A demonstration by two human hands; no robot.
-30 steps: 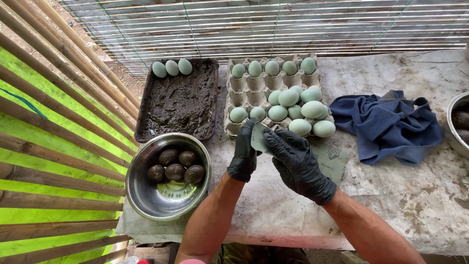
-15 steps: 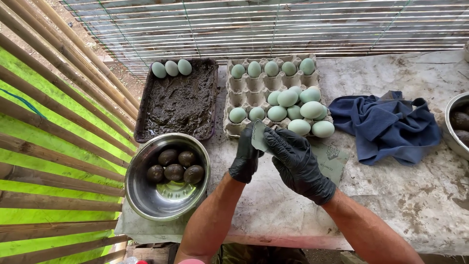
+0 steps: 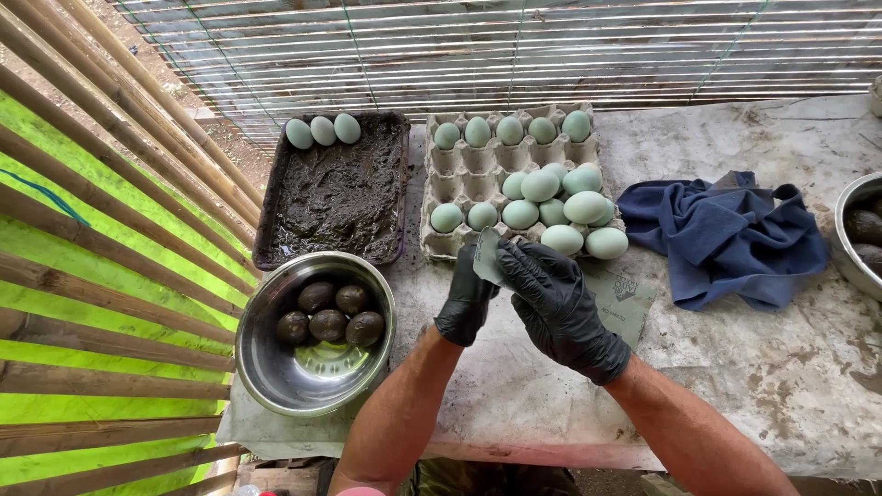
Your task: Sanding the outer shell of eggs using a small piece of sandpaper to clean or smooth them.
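Over the table edge, just below the egg carton [image 3: 514, 179], my left hand [image 3: 466, 303] and right hand [image 3: 560, 308] clamp a grey-green sheet [image 3: 487, 257], apparently rubbing a hidden egg, needing careful pressure.

The desk [image 3: 790, 367] is a pale, stained slab with dark smears on its right part and a worn front edge. On it, at the left rear, lies a dark tray [image 3: 276, 184] filled with mud, three pale green eggs at its far end. Just in front of the tray stands a steel bowl [image 3: 266, 367] holding dark coated eggs. Beside the tray sits a grey egg carton [image 3: 459, 170] loaded with pale green eggs. A crumpled blue cloth [image 3: 726, 239] lies to the carton's right, a green sheet [image 3: 620, 303] in front of it, and a second steel bowl [image 3: 850, 248] at the right edge.
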